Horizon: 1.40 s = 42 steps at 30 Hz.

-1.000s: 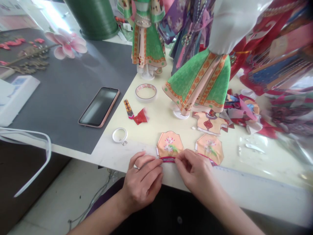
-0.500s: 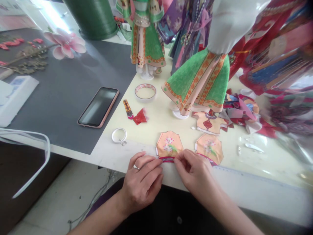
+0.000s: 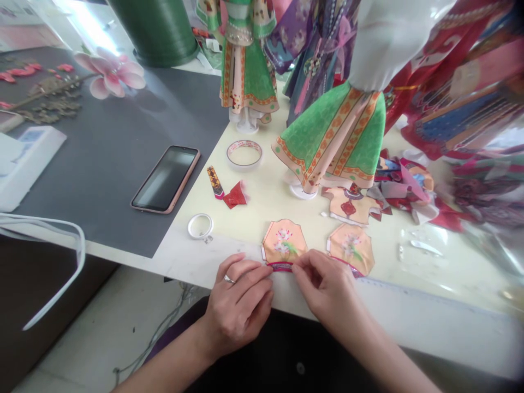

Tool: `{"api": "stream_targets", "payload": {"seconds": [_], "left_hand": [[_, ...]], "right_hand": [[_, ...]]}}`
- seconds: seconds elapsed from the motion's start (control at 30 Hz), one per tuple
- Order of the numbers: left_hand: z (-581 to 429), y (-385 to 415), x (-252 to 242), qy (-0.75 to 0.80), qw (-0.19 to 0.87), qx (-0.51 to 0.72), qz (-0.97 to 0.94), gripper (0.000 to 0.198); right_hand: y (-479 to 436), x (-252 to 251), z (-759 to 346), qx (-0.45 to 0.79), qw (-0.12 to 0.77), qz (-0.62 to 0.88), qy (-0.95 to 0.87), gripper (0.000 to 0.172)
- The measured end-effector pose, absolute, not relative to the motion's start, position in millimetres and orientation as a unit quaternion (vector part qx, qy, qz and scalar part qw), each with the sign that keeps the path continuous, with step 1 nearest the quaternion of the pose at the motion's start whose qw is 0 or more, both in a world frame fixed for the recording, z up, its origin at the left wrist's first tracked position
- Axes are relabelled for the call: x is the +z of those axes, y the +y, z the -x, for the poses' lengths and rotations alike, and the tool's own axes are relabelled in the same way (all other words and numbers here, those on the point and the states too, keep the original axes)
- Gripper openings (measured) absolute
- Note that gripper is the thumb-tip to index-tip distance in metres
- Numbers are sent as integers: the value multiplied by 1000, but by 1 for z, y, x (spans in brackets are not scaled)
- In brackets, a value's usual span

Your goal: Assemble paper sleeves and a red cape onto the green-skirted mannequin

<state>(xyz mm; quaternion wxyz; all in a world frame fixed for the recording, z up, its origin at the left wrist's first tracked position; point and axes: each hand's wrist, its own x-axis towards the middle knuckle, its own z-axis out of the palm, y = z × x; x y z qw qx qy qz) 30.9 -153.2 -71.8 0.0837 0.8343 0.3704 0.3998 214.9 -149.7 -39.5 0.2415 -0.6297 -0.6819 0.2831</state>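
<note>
My left hand (image 3: 239,305) and my right hand (image 3: 327,289) rest at the near table edge, fingers curled and pinching the pink lower border of an orange paper cutout with a flower print (image 3: 284,244). The left hand, with a ring on one finger, grips the border's left end; the right grips its right end. A second, similar orange cutout (image 3: 352,248) lies just to the right, touching my right hand's knuckles.
A phone (image 3: 166,178) lies on a dark grey mat (image 3: 102,164). Two tape rolls (image 3: 244,154) (image 3: 200,225), red paper scraps (image 3: 234,195) and more cutouts (image 3: 352,204) sit on the cream table. Paper dolls in green skirts (image 3: 335,136) (image 3: 246,76) stand behind.
</note>
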Motion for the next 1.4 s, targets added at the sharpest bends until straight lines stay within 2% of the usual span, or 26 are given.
{"api": "stream_targets", "payload": {"seconds": [1.4], "left_hand": [[-34,-155,-70,356,55,363,-859,26]], "right_hand": [[-150,-38,-213,259,210,635,-697,17]]}}
